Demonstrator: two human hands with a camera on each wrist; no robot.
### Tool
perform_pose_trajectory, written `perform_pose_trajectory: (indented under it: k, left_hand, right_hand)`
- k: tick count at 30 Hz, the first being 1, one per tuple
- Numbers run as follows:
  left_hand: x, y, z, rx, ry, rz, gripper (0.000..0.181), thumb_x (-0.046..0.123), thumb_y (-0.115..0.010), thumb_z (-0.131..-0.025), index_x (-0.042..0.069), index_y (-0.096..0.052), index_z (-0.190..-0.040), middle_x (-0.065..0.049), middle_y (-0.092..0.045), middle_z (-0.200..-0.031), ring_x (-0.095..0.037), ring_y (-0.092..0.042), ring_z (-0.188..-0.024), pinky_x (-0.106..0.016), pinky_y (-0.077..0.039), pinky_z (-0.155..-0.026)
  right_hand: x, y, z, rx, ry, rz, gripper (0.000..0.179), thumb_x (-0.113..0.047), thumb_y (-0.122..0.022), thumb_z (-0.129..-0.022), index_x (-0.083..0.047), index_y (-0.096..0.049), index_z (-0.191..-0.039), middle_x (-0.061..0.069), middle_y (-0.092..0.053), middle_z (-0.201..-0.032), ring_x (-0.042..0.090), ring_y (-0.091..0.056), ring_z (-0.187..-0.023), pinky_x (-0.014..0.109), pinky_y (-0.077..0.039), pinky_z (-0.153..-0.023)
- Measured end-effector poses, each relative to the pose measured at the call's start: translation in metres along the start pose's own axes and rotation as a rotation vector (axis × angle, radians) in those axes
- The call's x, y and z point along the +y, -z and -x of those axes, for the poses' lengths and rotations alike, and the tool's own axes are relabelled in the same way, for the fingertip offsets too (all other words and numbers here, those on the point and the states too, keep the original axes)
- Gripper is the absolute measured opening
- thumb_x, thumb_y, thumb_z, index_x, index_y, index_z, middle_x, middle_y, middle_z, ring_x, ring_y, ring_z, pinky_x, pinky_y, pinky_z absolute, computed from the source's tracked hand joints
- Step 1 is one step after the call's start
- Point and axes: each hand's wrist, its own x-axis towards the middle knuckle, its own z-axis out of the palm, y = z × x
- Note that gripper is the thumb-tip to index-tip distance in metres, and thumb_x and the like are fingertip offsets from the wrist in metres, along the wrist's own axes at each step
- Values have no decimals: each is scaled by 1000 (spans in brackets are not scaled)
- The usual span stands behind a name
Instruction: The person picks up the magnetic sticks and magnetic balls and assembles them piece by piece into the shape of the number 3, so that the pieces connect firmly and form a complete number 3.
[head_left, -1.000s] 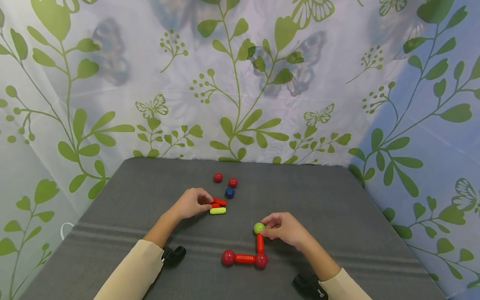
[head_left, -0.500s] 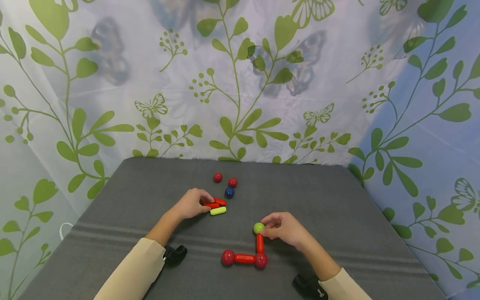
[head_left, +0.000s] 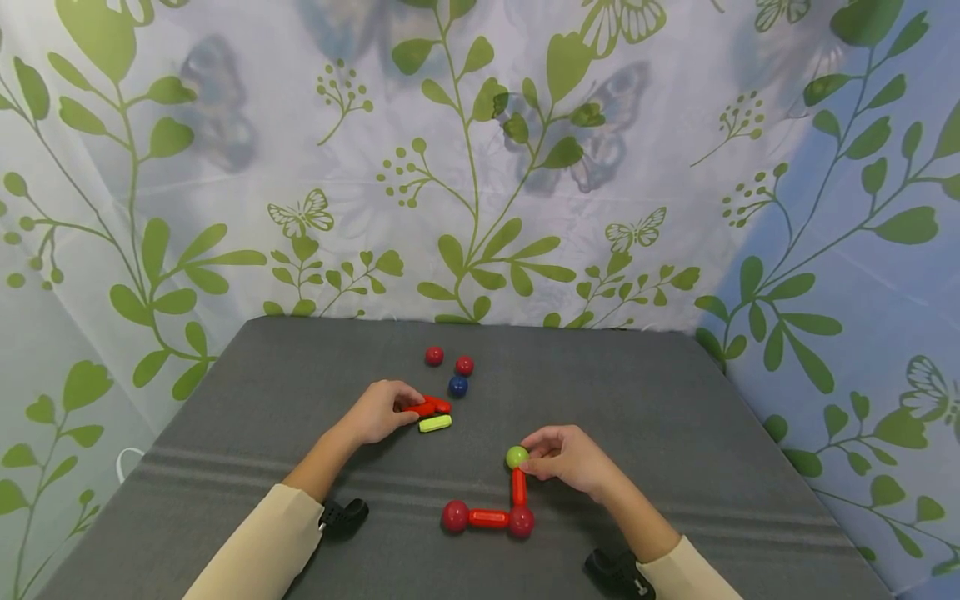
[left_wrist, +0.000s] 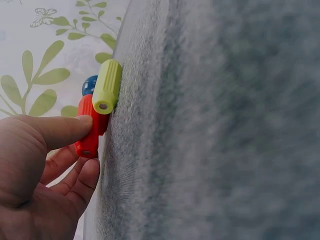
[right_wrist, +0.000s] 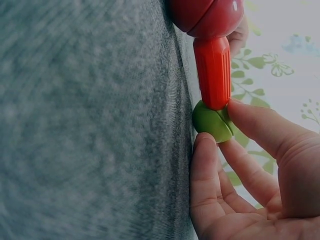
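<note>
My left hand [head_left: 381,412] pinches a red magnetic rod [left_wrist: 89,142] between thumb and fingers. Just beyond it lies another red rod [head_left: 442,406], partly hidden, with a yellow-green rod [head_left: 435,424] on the near side. My right hand [head_left: 572,460] holds a green ball [head_left: 517,457] by its fingertips. That ball sits at the far end of a red rod [right_wrist: 214,75], which meets a corner red ball [head_left: 521,521]. From the corner, a further red rod [head_left: 489,518] runs left to a red ball [head_left: 455,517]. Together they form an L flat on the table.
Two loose red balls [head_left: 434,356] [head_left: 464,366] and a blue ball [head_left: 458,386] lie behind the loose rods. A grey cloth covers the table [head_left: 600,375]. A leaf-patterned curtain [head_left: 480,167] hangs along its back edge.
My left hand has taken hold of one red rod and drawn it slightly left. The yellow-green rod has turned a little. My right hand and the L shape have stayed put.
</note>
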Motion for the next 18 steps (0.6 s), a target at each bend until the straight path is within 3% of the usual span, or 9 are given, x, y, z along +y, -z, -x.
perform_pose_trajectory:
  k: [10,18]
  left_hand:
    - [7,-3,8,65,30,142,25,11,-75,-93,7,-74,-118,-6,-75,-108,-15,-66,-93,-37,-55,-83]
    - [26,-9,12,29,52,263,26,12,-74,-94,9,-74,-119,-6,-75,-111,-17,-68,-95,-33,-57,-82]
  right_hand:
    - [-2,1,0,-5,-2,-2,36,-18,-83,-86,-2,-73,-116,7,-73,-93,18,-67,-78,34,-59,-73]
    - [0,0,0,-6,6,-15,35,-18,-82,-87,-2,-72,-117,8,-72,-93,18,-67,-78,34,-59,-74]
